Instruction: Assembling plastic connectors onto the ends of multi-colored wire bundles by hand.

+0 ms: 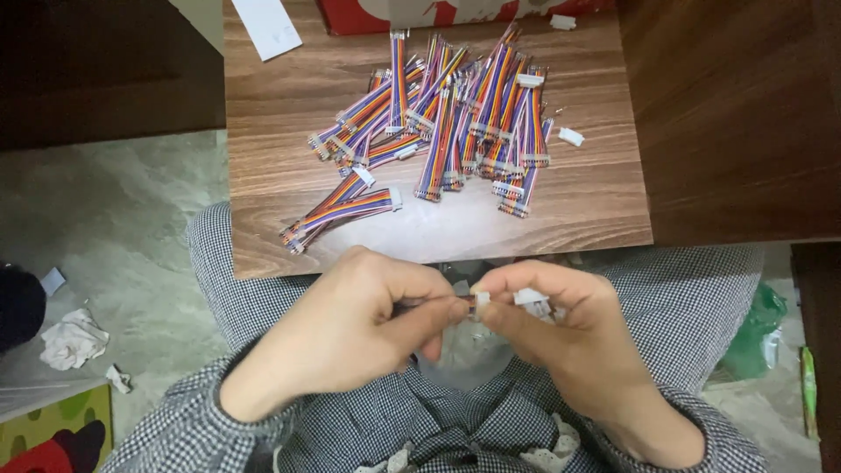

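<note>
My left hand pinches the end of a short rainbow ribbon cable, mostly hidden in my fingers. My right hand holds small white plastic connectors and presses one against the cable's end between the two thumbs. Both hands meet over my lap, just below the front edge of a wooden board. On the board lies a pile of several rainbow ribbon cables with white connectors at their ends.
A loose white connector lies right of the pile, another near a red box at the far edge. A white paper slip sits at top left. Crumpled tissue lies on the floor, a green bag at right.
</note>
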